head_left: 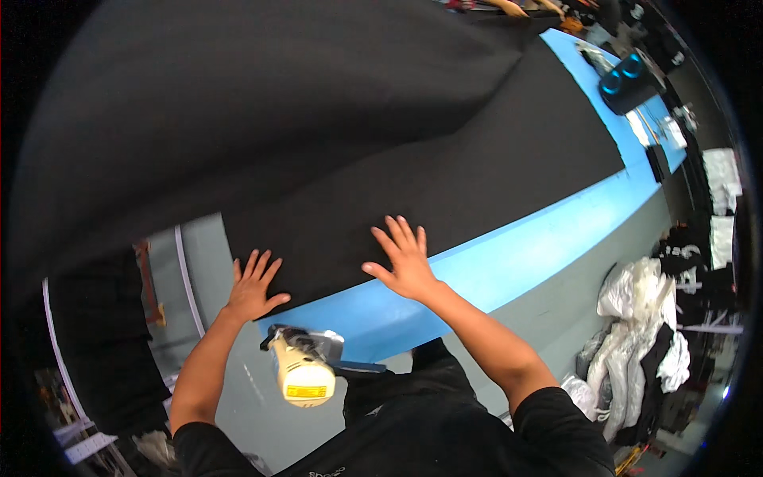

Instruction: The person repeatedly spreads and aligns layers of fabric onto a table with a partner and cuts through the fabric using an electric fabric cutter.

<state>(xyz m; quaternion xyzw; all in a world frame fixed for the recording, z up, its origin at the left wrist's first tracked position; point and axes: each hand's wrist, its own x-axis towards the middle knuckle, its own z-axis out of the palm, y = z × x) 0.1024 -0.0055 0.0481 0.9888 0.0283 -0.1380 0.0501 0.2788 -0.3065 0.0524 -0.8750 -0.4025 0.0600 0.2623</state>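
A large sheet of black fabric (493, 159) lies over a light blue tabletop (548, 246), with a long, soft fold across it. My left hand (254, 286) rests flat on the fabric's near-left corner, fingers spread. Further right, my right hand (401, 258) lies flat on the same fabric, fingers apart and pointing away from me. Just below my left hand, at the table's near-left end, sits a cream electric power tool (306, 378) with dark and metal parts at its front.
Bagged white bundles (632, 334) lie right of the table. A black device with two blue-lit rings (624, 87) and small items sit at the far-right end. Stacked dark fabric (95, 334) is at left. Another person's hands (513, 8) show at the top.
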